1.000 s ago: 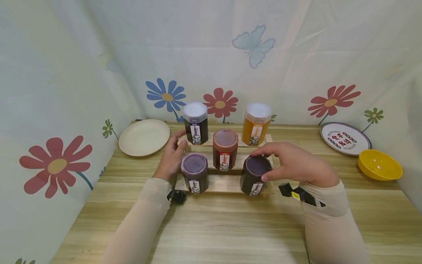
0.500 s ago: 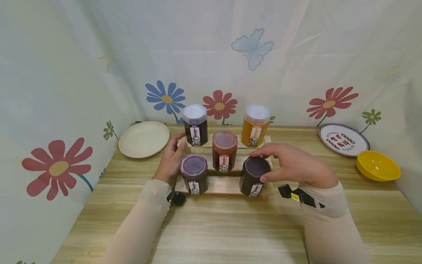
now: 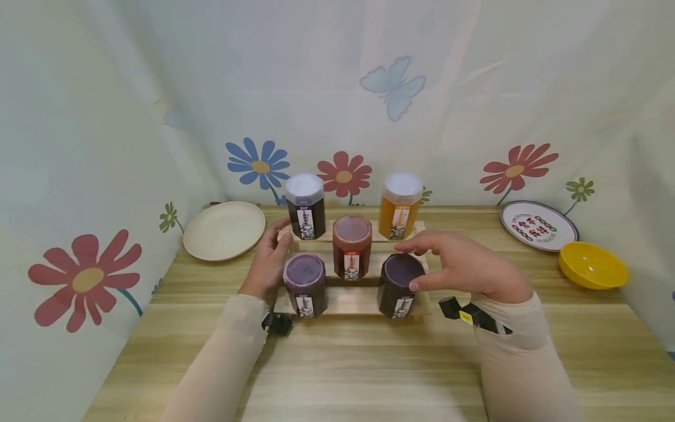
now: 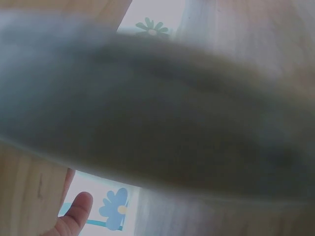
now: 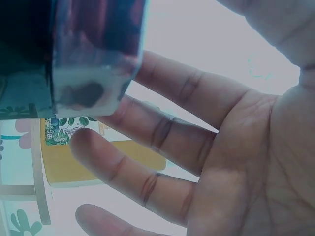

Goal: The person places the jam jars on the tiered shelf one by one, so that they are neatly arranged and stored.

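In the head view, a stepped wooden rack (image 3: 350, 302) carries several lidded jars with labels. The right hand (image 3: 469, 264) is at the front right dark jar (image 3: 403, 287): its thumb tip is by the lid rim and the index finger is raised off the far edge. In the right wrist view this hand's fingers (image 5: 162, 132) are spread and fairly straight beside a dark jar (image 5: 98, 54). The left hand (image 3: 269, 258) rests at the rack's left end, near the front left purple-lidded jar (image 3: 306, 287); some of its fingertips are hidden. A blurred dark shape fills the left wrist view.
On the rack stand a red-brown jar (image 3: 352, 249) in the middle, and a dark jar (image 3: 306, 208) and an amber jar (image 3: 401, 208) at the back. A cream plate (image 3: 224, 231) lies left; a patterned plate (image 3: 539, 225) and yellow bowl (image 3: 593, 266) are right.
The right hand's index finger has lifted slightly from the front right jar's lid. The left hand stays at the rack. The head view has shifted a little; the jars keep their places.
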Motion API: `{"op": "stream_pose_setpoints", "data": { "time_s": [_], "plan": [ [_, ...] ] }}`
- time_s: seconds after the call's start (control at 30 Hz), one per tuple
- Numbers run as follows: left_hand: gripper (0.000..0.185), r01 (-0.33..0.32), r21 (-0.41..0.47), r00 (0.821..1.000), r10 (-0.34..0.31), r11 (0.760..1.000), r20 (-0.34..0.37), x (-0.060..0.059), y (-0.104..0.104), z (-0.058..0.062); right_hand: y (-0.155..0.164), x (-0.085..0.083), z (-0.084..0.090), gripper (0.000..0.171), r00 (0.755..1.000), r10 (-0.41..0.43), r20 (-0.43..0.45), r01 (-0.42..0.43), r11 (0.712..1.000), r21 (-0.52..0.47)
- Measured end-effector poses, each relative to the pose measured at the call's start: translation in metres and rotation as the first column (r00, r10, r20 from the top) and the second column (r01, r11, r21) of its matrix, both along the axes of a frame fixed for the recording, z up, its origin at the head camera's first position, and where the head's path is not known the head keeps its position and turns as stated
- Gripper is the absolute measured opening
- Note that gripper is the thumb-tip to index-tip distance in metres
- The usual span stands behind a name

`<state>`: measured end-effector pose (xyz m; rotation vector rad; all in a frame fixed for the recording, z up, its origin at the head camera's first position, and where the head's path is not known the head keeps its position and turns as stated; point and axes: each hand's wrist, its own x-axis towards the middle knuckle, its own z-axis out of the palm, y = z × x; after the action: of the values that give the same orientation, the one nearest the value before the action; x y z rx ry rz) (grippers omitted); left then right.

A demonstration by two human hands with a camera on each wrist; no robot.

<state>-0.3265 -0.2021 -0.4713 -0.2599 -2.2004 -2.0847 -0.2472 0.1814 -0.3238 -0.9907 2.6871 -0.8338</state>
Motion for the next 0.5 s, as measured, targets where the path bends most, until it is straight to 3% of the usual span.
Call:
{"op": "stream_pose_setpoints", "data": {
  "time_s": [0.33, 0.5],
  "plan": [
    [0.046, -0.003, -0.008, 1.000, 0.003, 1.000, 0.021, -0.0005, -0.0048, -0.0017, -0.0072, -0.0040, -0.0039, 0.062, 1.000, -0.013, 0.005, 0.013, 1.000, 0.005],
    [0.046, -0.001, -0.009, 1.000, 0.001, 1.000, 0.027, -0.0005, -0.0046, -0.0023, -0.0070, -0.0037, -0.0061, 0.059, 0.998, -0.061, -0.002, 0.061, 0.998, -0.010]
  ]
}}
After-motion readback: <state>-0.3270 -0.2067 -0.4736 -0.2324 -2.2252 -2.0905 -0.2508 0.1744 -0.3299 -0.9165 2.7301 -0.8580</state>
